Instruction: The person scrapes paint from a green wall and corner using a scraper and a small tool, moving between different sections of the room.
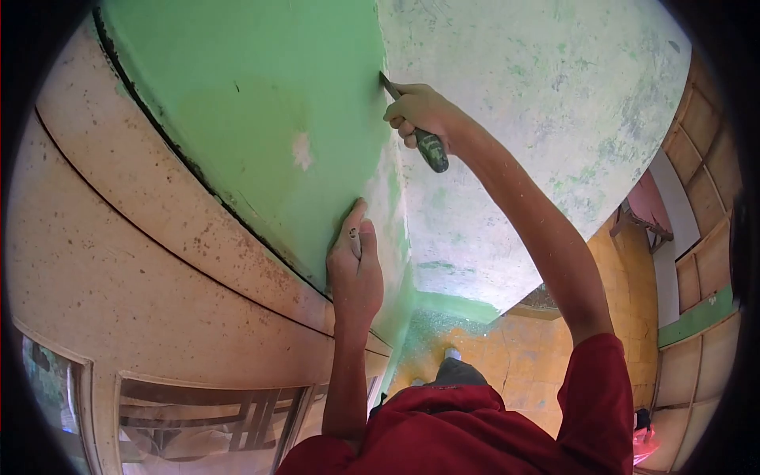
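Scraper (433, 152) held at wall corner (404, 194)

By the right hand (423, 111), fingers closed, the mottled handle (435, 157) is gripped, presumably for control, the blade (388, 85) set where green wall (253, 55) and whitish wall (514, 119) meet. The long axis is slanted, blade toward the view's upper left. The left hand (352, 273) is laid on the green wall, likely for bracing, a pale object (355, 244) held between fingers and thumb.

We list yellow-tiled floor (534, 360), reddish bench or table (650, 199) at right, pale panelled wall (703, 368), green band (697, 319); brown-speckled beige frame (170, 257), glass panes (198, 431) catching light
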Demonstrator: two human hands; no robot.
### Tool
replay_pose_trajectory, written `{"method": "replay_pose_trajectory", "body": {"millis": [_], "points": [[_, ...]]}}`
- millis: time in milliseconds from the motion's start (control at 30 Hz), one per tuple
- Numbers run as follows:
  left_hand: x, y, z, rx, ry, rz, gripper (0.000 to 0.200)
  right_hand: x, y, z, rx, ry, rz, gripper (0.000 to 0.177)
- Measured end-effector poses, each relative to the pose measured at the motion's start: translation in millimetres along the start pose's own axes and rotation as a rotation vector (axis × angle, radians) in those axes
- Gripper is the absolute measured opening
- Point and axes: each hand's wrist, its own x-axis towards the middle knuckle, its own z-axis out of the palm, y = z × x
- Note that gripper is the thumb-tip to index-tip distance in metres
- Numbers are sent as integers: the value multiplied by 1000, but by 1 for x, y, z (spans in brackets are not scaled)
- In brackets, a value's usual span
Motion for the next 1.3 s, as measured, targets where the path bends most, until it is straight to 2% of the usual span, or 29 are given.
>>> {"method": "replay_pose_trajectory", "body": {"millis": [33,133,333,367,467,500,533,600,667,733,767,833,900,967,1000,1033,1067,1100,1133,1167,1233,1267,1300], "points": [[-1,1,0,7,-10,-4,43,9,3,-2,-22,32,-42,39],[-2,0,-1,-7,-16,12,43,19,-4,-11,-12,17,-8,29],[-3,-6,1,53,-1,44,43,19,-11,-11,-4,-7,-9,14],[1,-7,4,48,-13,53,43,23,-16,-13,-6,21,66,7],[-10,-9,-1,11,-6,51,43,37,-17,-28,33,-12,119,4],[-10,-2,-2,16,-15,30,42,57,8,-38,-80,-176,-189,3],[-6,4,-2,19,-20,17,42,46,0,-30,-87,-166,-205,3],[-4,-6,2,-5,-8,28,42,25,0,7,8,65,-99,26],[-4,-12,3,-22,14,26,41,16,19,4,-165,50,-231,34],[-4,-14,3,27,11,56,41,-18,35,3,-232,9,-272,52],[-5,-17,3,31,28,57,41,-40,46,0,-184,-109,-126,67],[-12,-25,4,-17,-44,-60,41,-82,89,3,-186,-204,79,65],[-21,-64,13,-136,-208,-184,42,-115,155,6,-9,-208,179,60],[-49,-106,41,-356,-323,-403,46,-138,212,14,105,-79,288,59],[-62,-106,45,-288,-440,-589,52,-147,244,17,125,1,309,60],[-80,-114,62,-535,-432,-795,56,-153,274,23,173,100,243,59],[-92,-128,69,-545,-498,-832,62,-159,289,25,271,172,297,58],[-100,-120,79,-555,-405,-880,66,-163,310,27,340,228,278,56],[-117,-154,98,-646,-334,-840,63,-163,325,29,415,283,265,55],[-125,-173,117,-669,-269,-830,58,-161,321,29,421,265,271,55],[-125,-176,129,-683,-185,-823,53,-158,305,24,205,68,192,47],[-115,-162,131,-465,-171,-792,49,-150,302,16,207,51,192,47],[-105,-154,133,-249,-154,-759,44,-141,298,6,97,-51,173,42]]}}
